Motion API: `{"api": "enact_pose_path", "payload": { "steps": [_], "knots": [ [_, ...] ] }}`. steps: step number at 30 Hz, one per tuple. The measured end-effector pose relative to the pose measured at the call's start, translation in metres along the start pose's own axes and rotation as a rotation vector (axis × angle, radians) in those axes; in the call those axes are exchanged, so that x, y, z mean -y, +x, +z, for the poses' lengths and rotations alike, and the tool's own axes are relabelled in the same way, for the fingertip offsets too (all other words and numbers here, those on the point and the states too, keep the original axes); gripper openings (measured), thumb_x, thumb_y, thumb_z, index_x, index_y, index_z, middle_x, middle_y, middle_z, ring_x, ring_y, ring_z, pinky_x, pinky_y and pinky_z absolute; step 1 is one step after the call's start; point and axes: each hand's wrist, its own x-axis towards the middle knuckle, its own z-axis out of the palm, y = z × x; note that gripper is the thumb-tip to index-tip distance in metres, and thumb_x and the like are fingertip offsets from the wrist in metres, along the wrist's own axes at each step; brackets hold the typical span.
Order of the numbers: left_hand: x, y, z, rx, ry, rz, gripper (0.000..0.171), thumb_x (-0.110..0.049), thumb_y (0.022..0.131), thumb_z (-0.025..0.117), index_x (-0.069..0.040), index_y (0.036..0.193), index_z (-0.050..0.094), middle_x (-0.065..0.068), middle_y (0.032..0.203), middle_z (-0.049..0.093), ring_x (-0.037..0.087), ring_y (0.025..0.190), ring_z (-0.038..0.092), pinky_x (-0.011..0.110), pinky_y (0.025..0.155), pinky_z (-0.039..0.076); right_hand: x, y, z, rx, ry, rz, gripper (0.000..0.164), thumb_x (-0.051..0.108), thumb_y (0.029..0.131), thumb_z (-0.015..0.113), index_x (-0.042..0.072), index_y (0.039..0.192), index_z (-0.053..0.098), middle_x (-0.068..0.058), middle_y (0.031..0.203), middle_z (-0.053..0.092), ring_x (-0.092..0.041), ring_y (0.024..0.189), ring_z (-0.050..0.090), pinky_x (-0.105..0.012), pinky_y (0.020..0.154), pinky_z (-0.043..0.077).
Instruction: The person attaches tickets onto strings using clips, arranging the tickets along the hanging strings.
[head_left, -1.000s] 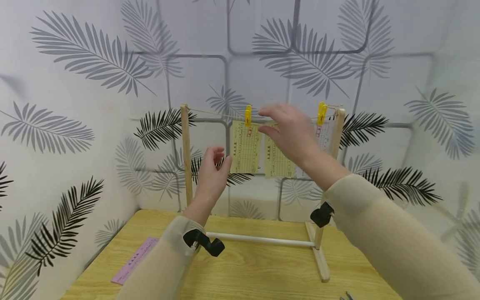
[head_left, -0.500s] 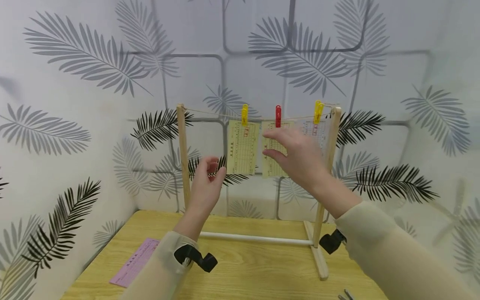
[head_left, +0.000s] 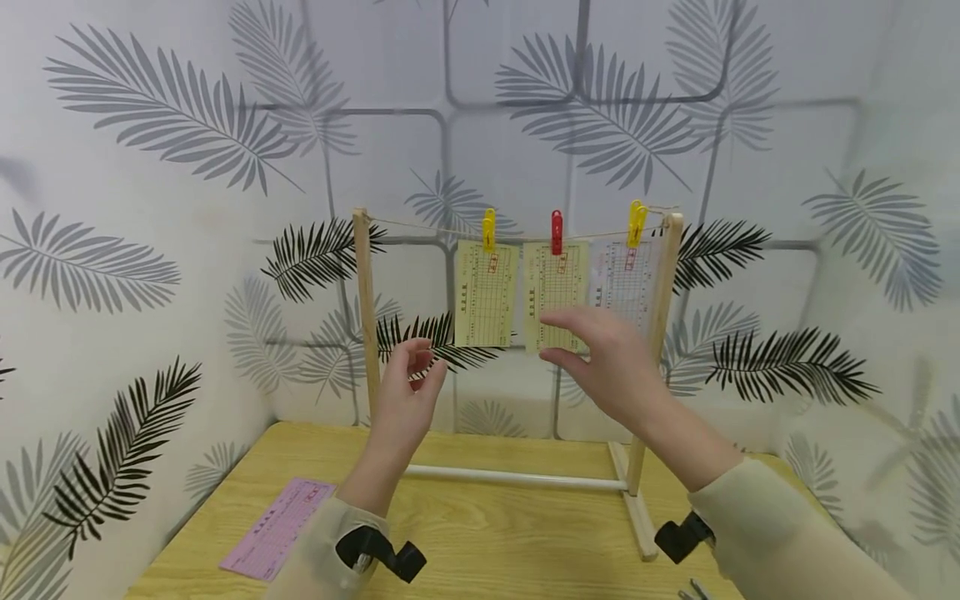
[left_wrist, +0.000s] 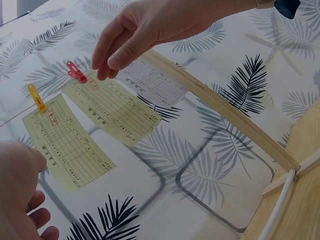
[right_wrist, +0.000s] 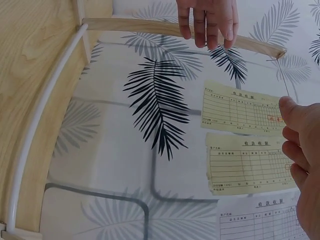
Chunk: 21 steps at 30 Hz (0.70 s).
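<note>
Three receipt slips hang by clothespins from a string on a wooden rack. A yellow slip (head_left: 485, 308) hangs at the left under a yellow clothespin (head_left: 489, 230). Beside it, another yellow slip (head_left: 551, 287) hangs from a red clothespin (head_left: 557, 232). At the right a white slip (head_left: 626, 279) hangs from a yellow clothespin (head_left: 637, 223). My right hand (head_left: 611, 358) is in front of the middle and white slips, thumb and fingers apart, holding nothing. Left of the slips, near the left post, my left hand (head_left: 408, 387) has loosely bent fingers and holds nothing.
The rack's posts (head_left: 366, 300) stand on the wooden table (head_left: 495, 542), joined low down by a white rod (head_left: 517, 477). A pink slip (head_left: 277, 529) lies on the table at the left. Metal tips (head_left: 697, 588) show at the front edge. A patterned wall rises behind.
My right hand has come down from the string, away from the red clothespin, which it hid before. The left hand has lowered slightly. More of the pink slip shows.
</note>
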Motion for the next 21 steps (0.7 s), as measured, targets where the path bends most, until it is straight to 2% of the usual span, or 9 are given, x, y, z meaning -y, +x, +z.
{"api": "enact_pose_path", "payload": {
  "steps": [12, 18, 21],
  "knots": [
    [0.018, -0.02, -0.004, 0.005, 0.033, -0.006, 0.036, -0.014, 0.112, 0.067, -0.003, 0.145, 0.057, 0.02, 0.133, 0.063, 0.033, 0.128, 0.06, 0.054, 0.11, 0.048, -0.005, -0.046, -0.001, 0.072, -0.003, 0.124, 0.047, 0.011, 0.092, 0.091, 0.011, 0.136, 0.076, -0.008, 0.133, 0.076, -0.032, 0.126, 0.07, -0.055, 0.1, 0.059],
    [0.024, -0.031, -0.01, 0.011, 0.035, -0.029, 0.036, -0.014, 0.112, 0.067, -0.004, 0.145, 0.057, 0.018, 0.132, 0.063, 0.034, 0.129, 0.06, 0.053, 0.11, 0.047, -0.009, -0.073, -0.002, 0.097, 0.014, 0.201, 0.047, 0.012, 0.093, 0.09, 0.012, 0.138, 0.076, -0.008, 0.134, 0.076, -0.033, 0.127, 0.07, -0.057, 0.098, 0.059],
    [0.028, -0.035, -0.013, 0.015, 0.052, -0.048, 0.038, -0.013, 0.111, 0.068, -0.004, 0.147, 0.057, 0.017, 0.134, 0.064, 0.034, 0.13, 0.059, 0.052, 0.111, 0.047, -0.012, -0.085, -0.002, 0.098, 0.009, 0.213, 0.046, 0.013, 0.094, 0.089, 0.011, 0.138, 0.076, -0.008, 0.133, 0.077, -0.033, 0.124, 0.071, -0.057, 0.095, 0.06]
  ]
}}
